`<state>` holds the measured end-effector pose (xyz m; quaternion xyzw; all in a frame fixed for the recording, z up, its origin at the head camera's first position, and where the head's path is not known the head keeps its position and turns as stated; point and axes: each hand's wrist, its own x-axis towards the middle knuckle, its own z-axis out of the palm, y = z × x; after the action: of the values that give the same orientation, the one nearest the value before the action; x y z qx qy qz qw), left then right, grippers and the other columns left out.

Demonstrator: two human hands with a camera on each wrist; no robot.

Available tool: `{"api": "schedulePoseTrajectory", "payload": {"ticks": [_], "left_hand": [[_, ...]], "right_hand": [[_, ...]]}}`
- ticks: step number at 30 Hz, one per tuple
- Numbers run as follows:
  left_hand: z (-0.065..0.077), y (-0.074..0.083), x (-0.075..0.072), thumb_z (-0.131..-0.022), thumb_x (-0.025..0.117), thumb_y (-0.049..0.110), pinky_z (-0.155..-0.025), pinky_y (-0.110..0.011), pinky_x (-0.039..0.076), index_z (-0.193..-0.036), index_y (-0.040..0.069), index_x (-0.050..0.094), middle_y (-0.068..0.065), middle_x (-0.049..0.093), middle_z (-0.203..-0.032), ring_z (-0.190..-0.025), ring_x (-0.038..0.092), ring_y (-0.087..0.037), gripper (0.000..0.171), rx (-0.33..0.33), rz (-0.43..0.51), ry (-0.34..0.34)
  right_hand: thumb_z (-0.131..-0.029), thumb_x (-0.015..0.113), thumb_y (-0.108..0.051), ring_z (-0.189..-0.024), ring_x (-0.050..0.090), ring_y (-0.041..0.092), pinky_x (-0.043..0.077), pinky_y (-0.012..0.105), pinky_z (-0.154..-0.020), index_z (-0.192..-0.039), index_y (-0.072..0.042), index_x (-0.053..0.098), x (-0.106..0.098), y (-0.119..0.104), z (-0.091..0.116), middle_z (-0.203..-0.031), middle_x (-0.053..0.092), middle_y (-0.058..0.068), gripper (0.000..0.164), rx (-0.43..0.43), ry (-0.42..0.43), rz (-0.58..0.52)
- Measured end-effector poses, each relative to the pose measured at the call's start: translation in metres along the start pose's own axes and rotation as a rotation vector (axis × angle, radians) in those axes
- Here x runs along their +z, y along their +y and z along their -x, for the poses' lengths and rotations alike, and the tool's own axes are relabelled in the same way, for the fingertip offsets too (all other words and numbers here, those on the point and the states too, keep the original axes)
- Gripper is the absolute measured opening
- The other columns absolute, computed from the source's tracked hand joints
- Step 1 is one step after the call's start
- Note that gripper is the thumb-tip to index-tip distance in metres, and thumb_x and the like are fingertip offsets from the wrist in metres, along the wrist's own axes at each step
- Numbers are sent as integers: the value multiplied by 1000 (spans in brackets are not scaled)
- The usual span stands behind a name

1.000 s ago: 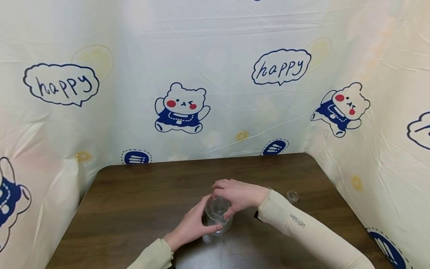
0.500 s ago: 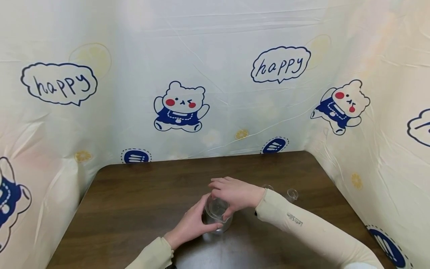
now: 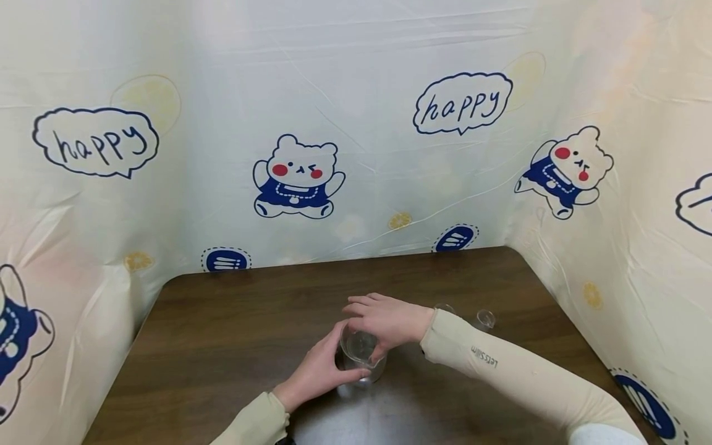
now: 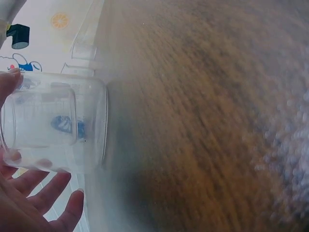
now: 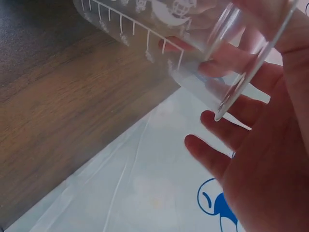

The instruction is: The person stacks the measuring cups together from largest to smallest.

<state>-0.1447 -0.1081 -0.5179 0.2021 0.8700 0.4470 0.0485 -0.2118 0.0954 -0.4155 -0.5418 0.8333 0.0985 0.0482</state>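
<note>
On the table, my left hand (image 3: 314,377) holds a large clear glass beaker (image 4: 94,125) from the side, thumb in front and fingers round the far side. A smaller beaker (image 4: 43,118) sits inside it, its base above the large one's bottom in the left wrist view. My right hand (image 3: 392,320) reaches over from the right and grips the glass at the top, thumb near and fingers far. White graduation marks show on the large beaker (image 5: 130,24) in the right wrist view. Clear overlapping glass makes it hard to tell which rim each right finger touches.
Two more small clear glass vessels stand to the right on the brown table (image 3: 239,334): one vessel (image 3: 485,319) beyond the right forearm, another vessel (image 3: 444,308) partly hidden behind the right wrist. A printed curtain (image 3: 378,123) encloses the back and sides.
My right hand and forearm have shifted slightly left, showing more of the vessel behind the wrist. The left hand keeps its hold on the large beaker. The head view has tilted slightly.
</note>
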Motion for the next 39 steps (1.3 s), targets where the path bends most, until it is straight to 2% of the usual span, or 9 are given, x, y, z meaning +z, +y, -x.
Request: {"api": "schedulePoseTrajectory", "payload": {"ticks": [4, 12, 25, 39], "left_hand": [[-1, 1, 0, -82, 81, 64, -101, -49, 51, -155, 32, 36, 6, 51, -150, -128, 58, -18, 92, -3, -1, -2], [-1, 3, -1, -82, 82, 62, -102, -51, 50, -157, 29, 35, 3, 50, -153, -130, 58, -22, 94, -17, 13, -13], [-1, 0, 1, -83, 83, 58, -99, -50, 51, -155, 27, 37, 3, 53, -149, -125, 60, -21, 91, -1, 2, 3], [-1, 2, 1, -83, 82, 61, -101, -50, 50, -154, 29, 36, 6, 51, -150, -127, 58, -19, 90, -7, 11, -8]], "right_hand": [[-76, 89, -58, -152, 36, 29, 35, 43, -120, -138, -24, 65, 2, -1, 0, -155, 52, 4, 75, 16, -8, 4], [-73, 90, -60, -152, 35, 30, 31, 50, -122, -138, -25, 66, 1, -9, -2, -150, 57, 3, 77, 53, -3, 96], [-71, 87, -66, -152, 36, 31, 29, 53, -123, -136, -26, 67, -4, -14, 1, -148, 59, 1, 79, 41, 44, 221], [-70, 81, -76, -152, 37, 30, 30, 52, -122, -134, -27, 70, 0, -18, -1, -147, 60, -1, 82, 19, 73, 388]]}}
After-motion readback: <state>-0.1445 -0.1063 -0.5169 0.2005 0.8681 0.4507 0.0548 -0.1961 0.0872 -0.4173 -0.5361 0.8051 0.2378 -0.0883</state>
